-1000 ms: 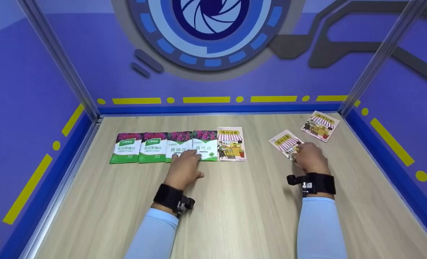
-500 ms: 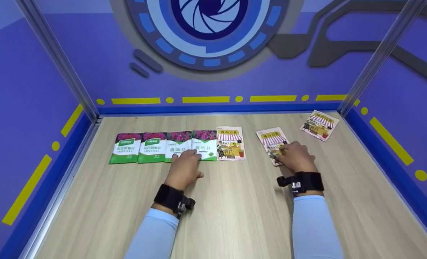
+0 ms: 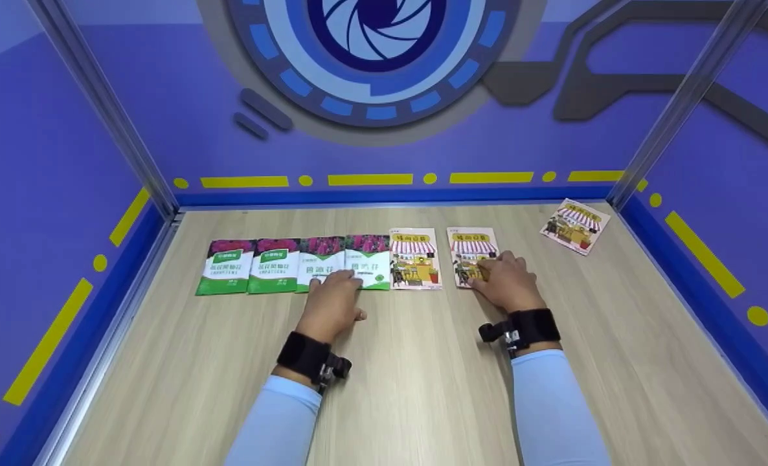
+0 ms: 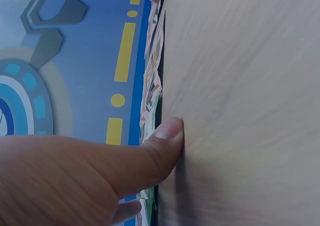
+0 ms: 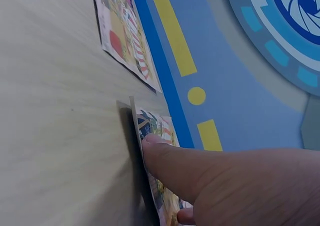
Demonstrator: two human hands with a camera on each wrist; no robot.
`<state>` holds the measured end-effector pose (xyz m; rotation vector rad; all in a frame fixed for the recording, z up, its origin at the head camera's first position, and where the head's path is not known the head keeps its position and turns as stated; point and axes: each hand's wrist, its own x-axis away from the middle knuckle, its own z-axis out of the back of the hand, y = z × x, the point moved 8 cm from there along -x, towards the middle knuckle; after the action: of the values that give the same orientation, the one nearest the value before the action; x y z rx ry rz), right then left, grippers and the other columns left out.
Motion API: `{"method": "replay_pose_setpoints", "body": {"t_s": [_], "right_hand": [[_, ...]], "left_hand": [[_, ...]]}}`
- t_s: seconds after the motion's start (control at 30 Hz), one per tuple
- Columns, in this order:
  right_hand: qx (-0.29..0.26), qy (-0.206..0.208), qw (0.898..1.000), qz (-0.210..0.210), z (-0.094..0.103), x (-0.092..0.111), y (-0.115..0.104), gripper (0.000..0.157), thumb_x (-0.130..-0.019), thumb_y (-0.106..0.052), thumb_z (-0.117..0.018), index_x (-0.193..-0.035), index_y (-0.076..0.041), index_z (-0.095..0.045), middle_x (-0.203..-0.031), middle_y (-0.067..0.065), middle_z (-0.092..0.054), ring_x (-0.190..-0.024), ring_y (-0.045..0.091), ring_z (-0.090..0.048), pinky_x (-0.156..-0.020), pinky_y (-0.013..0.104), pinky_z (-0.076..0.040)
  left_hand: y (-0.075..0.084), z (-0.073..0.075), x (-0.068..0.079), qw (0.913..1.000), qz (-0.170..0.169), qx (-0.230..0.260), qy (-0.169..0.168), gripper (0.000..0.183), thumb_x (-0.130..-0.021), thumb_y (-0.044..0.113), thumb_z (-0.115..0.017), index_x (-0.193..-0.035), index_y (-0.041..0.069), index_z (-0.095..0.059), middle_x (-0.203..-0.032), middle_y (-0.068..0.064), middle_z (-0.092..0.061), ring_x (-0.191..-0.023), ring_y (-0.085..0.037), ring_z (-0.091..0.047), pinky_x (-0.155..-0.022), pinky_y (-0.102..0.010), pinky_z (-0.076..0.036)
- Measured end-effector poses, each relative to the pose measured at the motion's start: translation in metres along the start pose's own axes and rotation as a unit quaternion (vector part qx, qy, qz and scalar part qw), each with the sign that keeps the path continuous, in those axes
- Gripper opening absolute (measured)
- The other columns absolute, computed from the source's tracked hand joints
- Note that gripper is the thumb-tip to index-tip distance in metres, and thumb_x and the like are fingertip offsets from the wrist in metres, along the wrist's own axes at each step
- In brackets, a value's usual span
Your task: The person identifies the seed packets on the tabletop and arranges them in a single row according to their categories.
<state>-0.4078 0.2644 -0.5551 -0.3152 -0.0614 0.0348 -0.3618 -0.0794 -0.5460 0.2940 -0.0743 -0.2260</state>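
In the head view, my left hand rests its fingers on the lower part of the white-and-green seed packets with magenta flowers. Its thumb extends over the table in the left wrist view. My right hand touches the face of a pink packet printed with a striped awning and a shopfront. The right thumb lies straight across that packet's front, and a shadow shows under the packet's edge. A matching pink packet lies to its left, across a narrow gap, at the right end of the row.
Two green-and-white packets with red flowers, including the leftmost packet, continue the row at left. Another pink packet lies askew near the back right corner. Blue printed walls enclose the wooden table at the back and sides.
My right hand has slid the pink packet leftward toward the row, and the packet has turned from slanted to upright. My left hand has stayed in place.
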Motion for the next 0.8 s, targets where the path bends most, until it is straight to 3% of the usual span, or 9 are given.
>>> {"method": "replay_pose_setpoints", "body": {"t_s": [0.8], "right_hand": [[-0.005,-0.010,1.000,0.012,-0.010,0.001,-0.017,0.066,-0.110,-0.050,-0.071,-0.164,-0.014,-0.061,-0.163,0.030,-0.049,-0.150,0.055,-0.044,-0.115,0.084,-0.043]], "left_hand": [[0.000,-0.001,-0.001,0.9999,0.012,0.010,-0.004,0.071,-0.091,0.027,-0.097,-0.155,0.012,-0.071,-0.173,-0.012,-0.057,-0.164,-0.036,-0.050,-0.133,-0.075,-0.035]]}}
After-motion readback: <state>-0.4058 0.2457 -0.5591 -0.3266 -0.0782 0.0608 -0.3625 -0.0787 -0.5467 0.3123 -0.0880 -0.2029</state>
